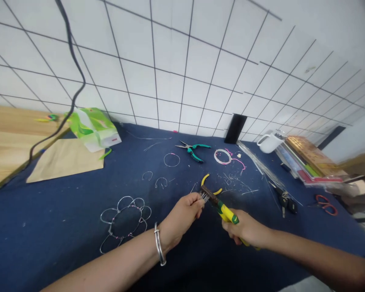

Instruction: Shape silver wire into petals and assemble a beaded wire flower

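My left hand (pixel 182 215) is closed in a pinch on a small bundle of thin silver wires (pixel 204 196) above the blue cloth. My right hand (pixel 246 229) grips the yellow-and-green handles of a pair of pliers (pixel 219 205); its dark jaws meet the wire bundle at my left fingertips. A silver bangle sits on my left wrist. A flower shape bent from wire (pixel 124 221) lies on the cloth to the left of my left forearm.
Teal-handled pliers (pixel 193 149), wire loops (pixel 172 159), a wire coil (pixel 222 156) and wire scraps lie farther back. A white mug (pixel 269 142), stacked boxes (pixel 310 162), keys (pixel 286 201) and red scissors (pixel 326 204) are at right. A green-white bag (pixel 93 127) and brown paper (pixel 67 160) are at left.
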### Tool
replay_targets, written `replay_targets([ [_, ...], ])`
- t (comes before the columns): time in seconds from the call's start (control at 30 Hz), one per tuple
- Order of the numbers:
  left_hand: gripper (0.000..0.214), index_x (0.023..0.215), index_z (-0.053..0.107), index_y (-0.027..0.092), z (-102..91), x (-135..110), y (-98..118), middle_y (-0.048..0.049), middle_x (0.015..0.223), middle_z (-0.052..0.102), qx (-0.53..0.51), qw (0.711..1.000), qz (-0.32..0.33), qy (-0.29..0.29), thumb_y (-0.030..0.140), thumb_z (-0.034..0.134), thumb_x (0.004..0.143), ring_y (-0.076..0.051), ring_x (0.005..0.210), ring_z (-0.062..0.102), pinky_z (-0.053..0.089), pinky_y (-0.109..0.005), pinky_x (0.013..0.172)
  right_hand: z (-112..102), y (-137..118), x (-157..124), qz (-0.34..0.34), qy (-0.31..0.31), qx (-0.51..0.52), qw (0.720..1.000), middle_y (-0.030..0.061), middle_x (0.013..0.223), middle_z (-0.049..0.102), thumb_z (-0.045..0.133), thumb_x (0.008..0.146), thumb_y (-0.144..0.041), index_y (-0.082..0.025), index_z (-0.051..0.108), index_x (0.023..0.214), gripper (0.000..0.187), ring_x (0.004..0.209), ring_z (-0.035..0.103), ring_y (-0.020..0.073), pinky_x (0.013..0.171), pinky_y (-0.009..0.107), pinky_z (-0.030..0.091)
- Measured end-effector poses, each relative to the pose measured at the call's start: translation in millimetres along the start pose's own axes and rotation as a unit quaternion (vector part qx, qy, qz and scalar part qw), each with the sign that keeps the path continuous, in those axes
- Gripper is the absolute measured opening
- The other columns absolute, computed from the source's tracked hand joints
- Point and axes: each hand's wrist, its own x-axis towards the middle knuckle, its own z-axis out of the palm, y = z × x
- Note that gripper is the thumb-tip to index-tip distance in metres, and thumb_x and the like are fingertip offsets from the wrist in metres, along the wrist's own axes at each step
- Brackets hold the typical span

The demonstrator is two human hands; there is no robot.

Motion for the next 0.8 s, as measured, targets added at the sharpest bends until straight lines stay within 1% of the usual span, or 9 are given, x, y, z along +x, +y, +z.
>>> replay_targets([
  [0.07, 0.021, 0.063, 0.040, 0.017, 1.4, 0, -2, 0.0072, 0.050, 0.034, -0.016, 1.000, -0.017, -0.004, 0.030, 0.041, 0.080, -0.006, 0.041, 0.022, 0.018, -0.019, 0.043, 1, 2, 1, 0.013, -0.003, -0.001, 1.000, -0.0037, 0.058, 0.049, 0.046, 0.078, -0.030, -0.018, 0.044, 0.077, 0.013, 0.038, 0.047, 0.0064, 0.037, 0.017, 0.038],
  [0.2, 0.021, 0.063, 0.041, 0.018, -2.4, 3, -1, 0.0071, 0.050, 0.035, -0.017, 0.999, -0.030, 0.000, 0.030, 0.041, 0.080, -0.006, 0.041, 0.023, 0.019, -0.019, 0.043, 3, 1, 7, 0.014, -0.002, 0.005, 1.000, -0.0063, 0.050, 0.044, 0.045, 0.078, -0.027, -0.018, 0.042, 0.074, 0.010, 0.035, 0.041, 0.0055, 0.034, 0.015, 0.034],
  [0.33, 0.022, 0.061, 0.040, 0.018, -6.7, 7, -3, 0.0066, 0.050, 0.033, -0.008, 0.999, -0.038, -0.001, 0.030, 0.041, 0.080, -0.007, 0.043, 0.024, 0.020, -0.020, 0.043, 2, -3, 12, 0.018, -0.021, 0.008, 1.000, -0.0078, 0.048, 0.041, 0.045, 0.074, -0.020, -0.018, 0.043, 0.075, 0.003, 0.036, 0.040, 0.0057, 0.038, 0.016, 0.036],
  [0.4, 0.024, 0.060, 0.039, 0.018, -7.9, 10, -5, 0.0061, 0.051, 0.033, -0.012, 0.999, -0.041, -0.008, 0.031, 0.041, 0.079, -0.008, 0.045, 0.025, 0.021, -0.021, 0.043, 0, -4, 14, 0.028, -0.037, 0.006, 0.999, -0.0077, 0.048, 0.041, 0.045, 0.073, -0.019, -0.018, 0.044, 0.076, 0.003, 0.037, 0.040, 0.0060, 0.039, 0.017, 0.036],
  [0.47, 0.024, 0.059, 0.039, 0.018, -8.5, 11, -7, 0.0053, 0.052, 0.035, -0.020, 0.999, -0.036, -0.010, 0.031, 0.042, 0.079, -0.009, 0.047, 0.028, 0.025, -0.021, 0.045, 0, -5, 15, 0.032, -0.035, -0.008, 0.999, -0.0069, 0.050, 0.041, 0.046, 0.073, -0.019, -0.018, 0.046, 0.077, 0.005, 0.040, 0.040, 0.0065, 0.041, 0.018, 0.036],
  [0.57, 0.024, 0.058, 0.039, 0.019, -8.3, 11, -10, 0.0042, 0.053, 0.037, -0.023, 0.999, -0.036, -0.010, 0.033, 0.043, 0.077, -0.010, 0.050, 0.031, 0.028, -0.022, 0.048, 0, -5, 14, 0.008, -0.004, -0.052, 0.999, -0.0041, 0.057, 0.046, 0.048, 0.072, -0.020, -0.017, 0.049, 0.077, 0.006, 0.049, 0.042, 0.0080, 0.048, 0.019, 0.037],
  [0.63, 0.025, 0.058, 0.039, 0.020, -7.7, 8, -12, 0.0037, 0.053, 0.037, -0.019, 0.999, -0.045, -0.013, 0.035, 0.043, 0.076, -0.011, 0.050, 0.031, 0.028, -0.022, 0.047, 0, -5, 11, -0.016, 0.005, -0.075, 0.997, -0.0028, 0.062, 0.047, 0.049, 0.073, -0.022, -0.018, 0.049, 0.077, 0.006, 0.054, 0.042, 0.0093, 0.052, 0.021, 0.037],
  [0.7, 0.027, 0.057, 0.039, 0.020, -6.9, 5, -12, 0.0032, 0.052, 0.036, -0.013, 0.999, -0.043, -0.017, 0.038, 0.043, 0.076, -0.012, 0.049, 0.032, 0.028, -0.023, 0.046, 0, -7, 8, -0.028, -0.004, -0.078, 0.997, -0.0025, 0.063, 0.045, 0.049, 0.074, -0.024, -0.019, 0.047, 0.076, 0.006, 0.056, 0.040, 0.0101, 0.054, 0.021, 0.036],
  [0.8, 0.028, 0.057, 0.041, 0.020, -5.9, -1, -10, 0.0023, 0.053, 0.038, -0.006, 0.999, -0.020, -0.024, 0.041, 0.042, 0.077, -0.012, 0.050, 0.033, 0.030, -0.023, 0.047, -1, -10, 3, -0.031, -0.021, -0.069, 0.997, -0.0029, 0.063, 0.043, 0.048, 0.075, -0.025, -0.020, 0.044, 0.075, 0.006, 0.055, 0.038, 0.0103, 0.054, 0.022, 0.036],
])
